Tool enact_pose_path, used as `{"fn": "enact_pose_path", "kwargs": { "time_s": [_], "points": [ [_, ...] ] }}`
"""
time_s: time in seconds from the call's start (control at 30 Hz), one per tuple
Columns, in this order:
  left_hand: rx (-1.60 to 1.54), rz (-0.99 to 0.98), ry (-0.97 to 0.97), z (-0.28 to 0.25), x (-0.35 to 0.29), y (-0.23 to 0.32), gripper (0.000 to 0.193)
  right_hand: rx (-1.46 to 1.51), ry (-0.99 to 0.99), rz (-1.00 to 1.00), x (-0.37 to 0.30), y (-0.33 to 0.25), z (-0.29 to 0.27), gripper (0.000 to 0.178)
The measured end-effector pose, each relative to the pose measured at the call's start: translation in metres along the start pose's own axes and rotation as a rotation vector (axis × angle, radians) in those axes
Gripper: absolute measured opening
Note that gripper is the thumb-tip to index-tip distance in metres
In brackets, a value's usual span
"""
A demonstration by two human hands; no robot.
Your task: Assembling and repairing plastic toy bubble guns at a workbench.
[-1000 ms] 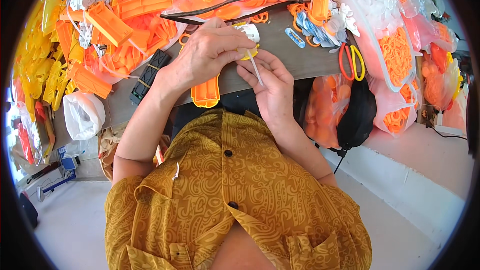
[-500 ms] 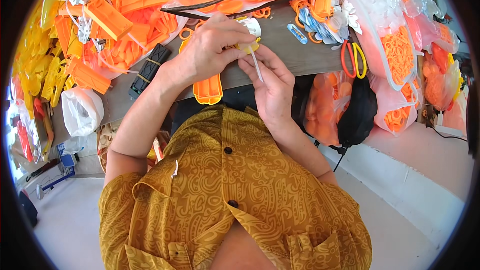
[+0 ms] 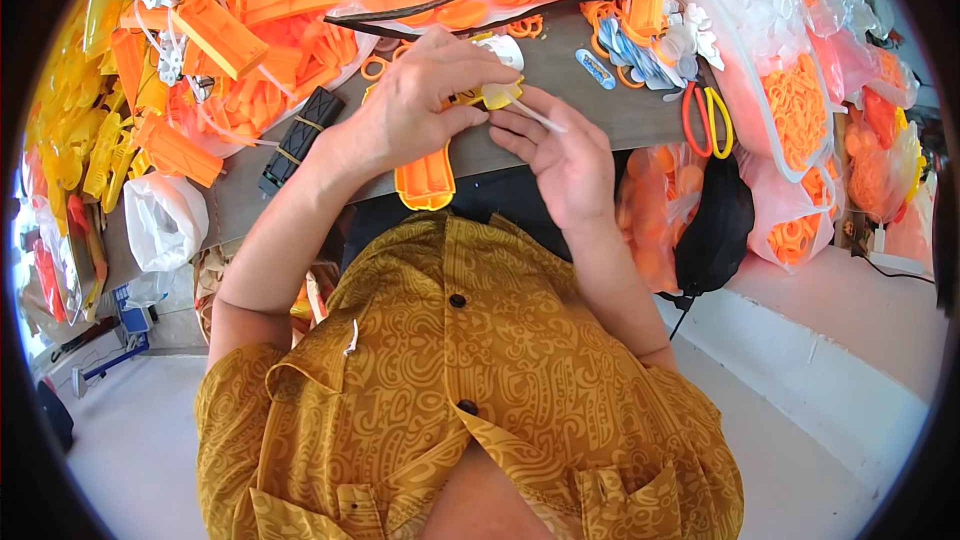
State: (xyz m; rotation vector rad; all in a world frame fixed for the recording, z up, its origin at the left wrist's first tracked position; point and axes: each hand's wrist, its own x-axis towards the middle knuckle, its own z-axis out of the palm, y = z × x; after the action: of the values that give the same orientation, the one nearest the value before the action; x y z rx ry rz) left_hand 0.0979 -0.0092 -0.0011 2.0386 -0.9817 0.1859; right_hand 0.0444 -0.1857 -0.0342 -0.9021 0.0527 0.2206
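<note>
My left hand (image 3: 425, 90) is closed round a yellow-and-orange plastic toy body (image 3: 426, 178); its lower, open-shelled end hangs past the table's front edge. A white round part (image 3: 502, 50) shows beyond those fingers at the body's upper end. Beside it, a pale yellow translucent piece (image 3: 500, 95) carries a thin white strip (image 3: 537, 115). My right hand (image 3: 570, 160) has its fingers curled beside this piece, with the strip's tip lying between them. My fingers hide most of the body's middle, and whether the strip joins the body cannot be made out.
Orange parts (image 3: 290, 55) heap up at the back left, beside a black rubber-banded bundle (image 3: 300, 140). Red-and-yellow-handled scissors (image 3: 705, 120) hang at the table edge. Bags of orange rings (image 3: 795, 105) stand on the right; a white plastic bag (image 3: 165, 223) sits at left.
My right hand has shifted right and slightly away from the left hand. The white strip has swung from pointing downward to slanting right. The toy body has moved slightly right.
</note>
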Motion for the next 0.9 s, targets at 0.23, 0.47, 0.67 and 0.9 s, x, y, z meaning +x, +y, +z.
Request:
{"fn": "enact_pose_path", "kwargs": {
  "time_s": [0.23, 0.47, 0.67, 0.9],
  "points": [
    [0.260, -0.090, 0.233, -0.015, -0.032, 0.016, 0.035, -0.333, 0.027, 0.116, 0.006, -0.019, -0.001, 0.031],
    [0.371, -0.175, 0.225, -0.004, -0.060, 0.019, 0.053, -0.927, 0.090, -0.060, 0.016, -0.017, 0.015, 0.043],
    [0.273, -0.212, 0.198, 0.003, -0.063, 0.014, 0.059, -0.942, 0.080, -0.122, 0.018, -0.008, 0.011, 0.047],
    [0.214, -0.230, 0.229, 0.004, -0.066, 0.012, 0.059, -1.287, 0.133, -0.273, 0.011, -0.024, 0.012, 0.047]
  ]
}}
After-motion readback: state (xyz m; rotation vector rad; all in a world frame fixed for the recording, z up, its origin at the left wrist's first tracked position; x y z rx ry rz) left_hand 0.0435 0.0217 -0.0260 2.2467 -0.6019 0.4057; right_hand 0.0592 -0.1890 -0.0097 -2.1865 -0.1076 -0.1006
